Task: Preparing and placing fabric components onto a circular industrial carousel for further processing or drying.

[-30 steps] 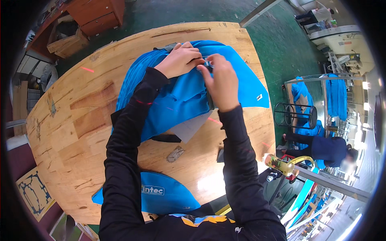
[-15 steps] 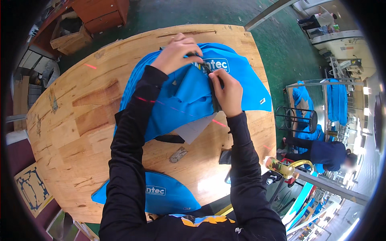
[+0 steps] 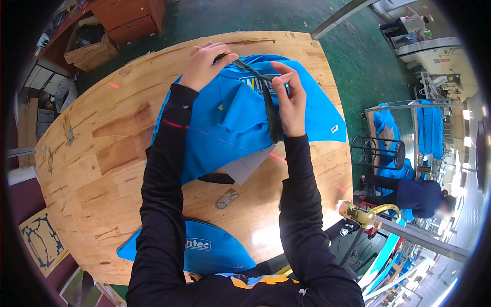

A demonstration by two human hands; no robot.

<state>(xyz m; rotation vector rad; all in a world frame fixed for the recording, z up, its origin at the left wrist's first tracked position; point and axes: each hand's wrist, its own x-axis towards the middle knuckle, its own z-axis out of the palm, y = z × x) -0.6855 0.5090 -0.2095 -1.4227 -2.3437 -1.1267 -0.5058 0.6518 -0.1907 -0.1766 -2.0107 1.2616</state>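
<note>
A dark green fabric strip [image 3: 271, 113] runs between my hands above a pile of blue fabric pieces [image 3: 204, 148]. My left hand [image 3: 204, 66] is closed on one part of the strip, near the far edge of the pile. Thumb and fingertips of my right hand [image 3: 291, 100] pinch the strip farther right, over a printed logo. From there its loose length hangs down across the blue cloth. One flap of cloth is folded up in the middle. Part of a white sheet [image 3: 245, 165] sticks out from under the near side of the pile.
The wooden table [image 3: 92, 189] has a rounded left side. Nearer me lies another blue piece [image 3: 220, 256], partly under my left forearm. A metal post [image 3: 424, 238] with a yellowish roll [image 3: 358, 215] stands at the right. Beyond are a stool [image 3: 378, 152] and a person [image 3: 417, 197].
My hands have drawn apart: the left moved left and the right rose slightly. The strip is now stretched between them, its tail hanging more visibly over the cloth.
</note>
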